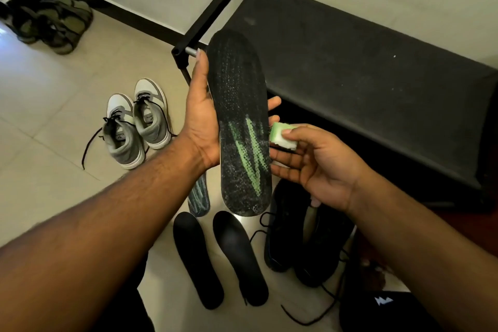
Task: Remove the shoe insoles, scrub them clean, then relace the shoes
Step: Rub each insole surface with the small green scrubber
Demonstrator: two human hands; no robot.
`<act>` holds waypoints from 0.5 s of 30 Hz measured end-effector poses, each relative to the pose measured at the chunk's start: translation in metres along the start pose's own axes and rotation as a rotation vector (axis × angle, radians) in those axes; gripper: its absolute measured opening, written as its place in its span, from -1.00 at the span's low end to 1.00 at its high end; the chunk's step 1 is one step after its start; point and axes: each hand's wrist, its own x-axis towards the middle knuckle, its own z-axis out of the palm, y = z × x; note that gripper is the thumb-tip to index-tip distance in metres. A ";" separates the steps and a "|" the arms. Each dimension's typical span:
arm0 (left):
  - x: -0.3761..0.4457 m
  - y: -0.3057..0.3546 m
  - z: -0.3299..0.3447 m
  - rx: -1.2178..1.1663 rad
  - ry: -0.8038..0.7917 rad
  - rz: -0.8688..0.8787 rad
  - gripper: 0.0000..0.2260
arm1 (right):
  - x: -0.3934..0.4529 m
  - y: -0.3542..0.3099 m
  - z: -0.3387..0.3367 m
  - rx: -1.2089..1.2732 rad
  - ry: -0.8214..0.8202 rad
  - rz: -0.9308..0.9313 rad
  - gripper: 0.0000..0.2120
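black insole [239, 121] held up over tiled floor [54, 116], sponge [283, 137] beside it.

olive sandals [51, 24] far left by wall; grey sneakers [134, 124] on floor, laces loose; left hand [200, 116] gripping green-marked insole lengthwise, fingers curled round its edge; two black insoles [218, 256] and a patterned one [199, 197] lying below; right hand [312, 159] pinching green-white sponge just beside insole's edge; black shoes [304, 240] under it; black rack [363, 62] at right.

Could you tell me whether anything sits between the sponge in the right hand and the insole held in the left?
Nothing visible does. The right hand pinches the green sponge right beside the insole that the left hand holds up; only open air separates them.
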 end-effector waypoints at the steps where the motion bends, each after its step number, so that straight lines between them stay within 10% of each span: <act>1: 0.000 0.000 0.000 0.006 -0.006 0.002 -0.18 | 0.000 0.000 0.000 0.002 0.004 -0.008 -0.88; 15: 0.000 -0.015 0.004 0.095 0.061 -0.035 -0.14 | 0.001 -0.004 -0.004 -0.638 0.182 -0.587 -0.85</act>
